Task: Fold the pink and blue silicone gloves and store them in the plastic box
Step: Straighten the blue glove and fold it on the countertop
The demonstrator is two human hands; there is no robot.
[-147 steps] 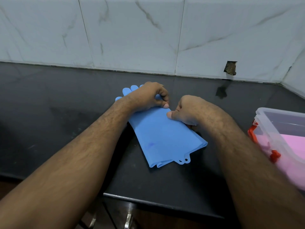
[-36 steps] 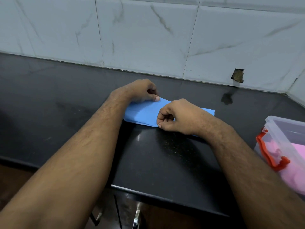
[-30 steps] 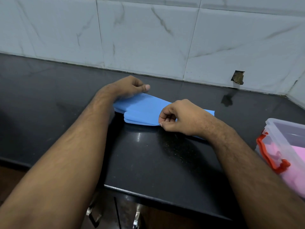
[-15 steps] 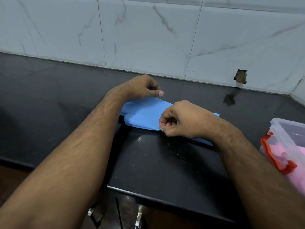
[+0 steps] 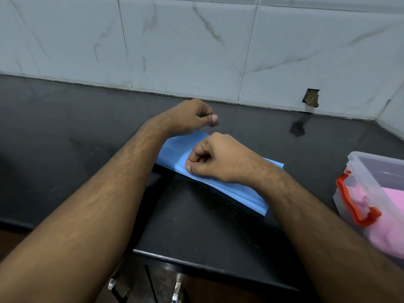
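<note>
Blue silicone gloves lie folded into a long flat strip on the black countertop, running from under the left wrist toward the near right, where the layered edges show at the strip's end. The right hand sits on top of the strip near its middle, fingers curled into a loose fist with the thumb tip down on the silicone — most likely pinning the fold so the springy material does not open again; whether the fingers actually pinch a layer I cannot tell, since they are tucked under. The left hand hovers over the far left end of the strip, fingers curled and the thumb sticking out sideways; it appears to hold nothing, though its fingertips are hidden. At the right edge of the view stands the clear plastic box with an orange-red latch, lid off, well apart from the blue strip. Pink gloves already rest inside it, so half the job looks done. My guess is that another fold across the strip's length is wanted — as it lies, it seems too long for the box.
</note>
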